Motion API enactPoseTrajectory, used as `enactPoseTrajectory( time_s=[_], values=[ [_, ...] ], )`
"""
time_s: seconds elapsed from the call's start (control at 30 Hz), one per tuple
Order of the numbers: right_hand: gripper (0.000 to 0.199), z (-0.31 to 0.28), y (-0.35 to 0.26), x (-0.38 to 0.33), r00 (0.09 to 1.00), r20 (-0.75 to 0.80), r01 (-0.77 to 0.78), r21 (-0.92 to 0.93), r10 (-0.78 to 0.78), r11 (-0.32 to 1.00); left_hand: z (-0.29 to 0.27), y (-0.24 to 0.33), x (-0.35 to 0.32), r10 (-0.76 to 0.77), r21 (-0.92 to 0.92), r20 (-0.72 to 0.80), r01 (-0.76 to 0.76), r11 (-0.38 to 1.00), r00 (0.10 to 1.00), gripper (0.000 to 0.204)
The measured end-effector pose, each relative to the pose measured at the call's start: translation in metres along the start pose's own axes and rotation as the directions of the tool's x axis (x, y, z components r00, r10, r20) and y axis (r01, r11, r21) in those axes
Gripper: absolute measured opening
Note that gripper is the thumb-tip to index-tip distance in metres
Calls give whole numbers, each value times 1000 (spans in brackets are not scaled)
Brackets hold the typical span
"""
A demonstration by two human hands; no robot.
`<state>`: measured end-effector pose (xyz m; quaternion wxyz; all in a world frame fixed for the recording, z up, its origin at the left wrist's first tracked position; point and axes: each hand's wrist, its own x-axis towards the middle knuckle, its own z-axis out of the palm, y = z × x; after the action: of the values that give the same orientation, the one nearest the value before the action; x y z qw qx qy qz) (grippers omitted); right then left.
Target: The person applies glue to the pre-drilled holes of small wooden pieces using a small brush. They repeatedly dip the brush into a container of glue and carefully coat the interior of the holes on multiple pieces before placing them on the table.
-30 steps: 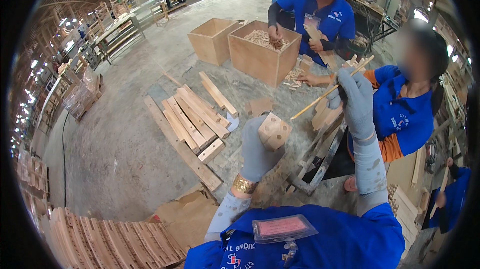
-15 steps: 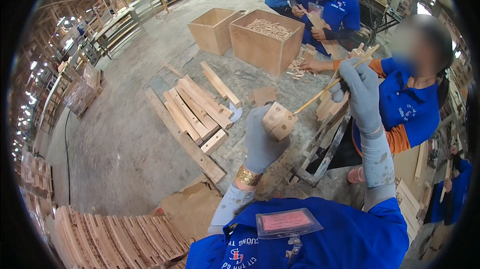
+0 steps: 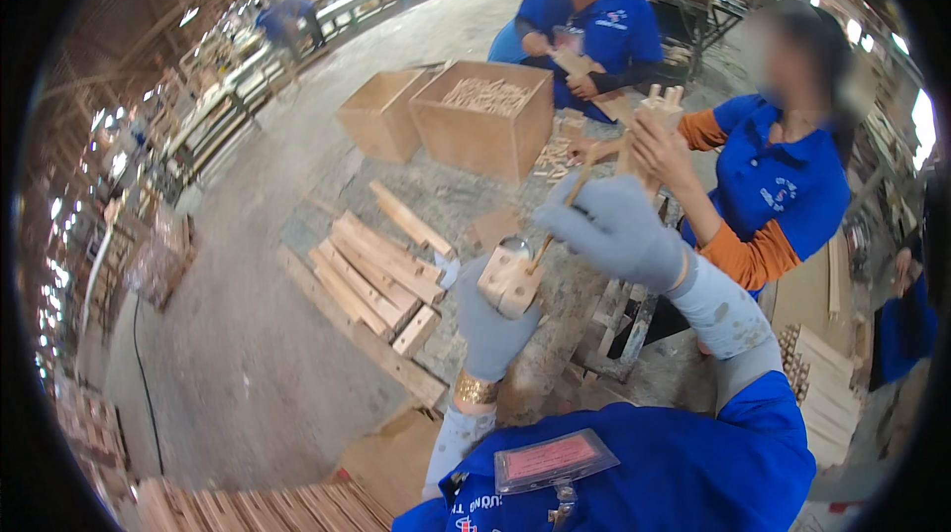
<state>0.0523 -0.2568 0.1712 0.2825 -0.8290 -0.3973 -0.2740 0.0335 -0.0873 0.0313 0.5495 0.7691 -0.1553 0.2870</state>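
My gloved left hand (image 3: 490,332) is closed around a pale wooden piece (image 3: 510,281) whose end face, with several round holes, points up. In my gloved right hand (image 3: 622,232) is a thin yellowish stick (image 3: 579,181), pinched between the fingers. Its lower end meets the right part of the wooden piece's end face; whether it enters a hole I cannot tell. Just beyond the piece shows a shiny round shape (image 3: 515,246), too small to make out.
Wooden bars (image 3: 376,269) lie on the floor ahead. Behind them stand a plywood box (image 3: 480,141) of dowels and another box (image 3: 376,121). A co-worker (image 3: 783,170) at right holds a piece with dowels; another (image 3: 594,27) works behind. A metal frame (image 3: 614,334) stands near my right arm.
My right hand has come down and left, bringing the stick from beside the piece onto its end face. The near co-worker has raised a wooden piece with dowels. The whole view has shifted.
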Motion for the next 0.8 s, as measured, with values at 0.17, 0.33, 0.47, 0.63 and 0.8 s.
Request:
enactPoseTrajectory(
  time_s=[0.17, 0.33, 0.47, 0.63, 0.8],
  values=[
    [17, 5, 1, -6, 995, -101, 21, 135, -7, 991, 0, 1, -1, -40, 10, 28, 40, 999, 999, 68],
    [16, -4, 6, -22, 989, -145, 1, 100, 14, 995, 6, 6, -4, -108, -50, 33, 110, 993, 994, 70],
    [16, -2, 16, -37, 929, -285, -80, 467, 235, 881, 8, 0, -5, -120, -3, 11, 120, 993, 993, 72],
    [15, 16, 35, -54, 776, -367, -142, 691, 513, 709, -11, -10, 2, -238, -21, -102, 237, 971, 966, 77],
    [16, 50, 50, -71, 689, -570, -1, 617, 448, 787, -25, 3, 1, -342, -250, -147, 300, 921, 928, 83]
  ],
)
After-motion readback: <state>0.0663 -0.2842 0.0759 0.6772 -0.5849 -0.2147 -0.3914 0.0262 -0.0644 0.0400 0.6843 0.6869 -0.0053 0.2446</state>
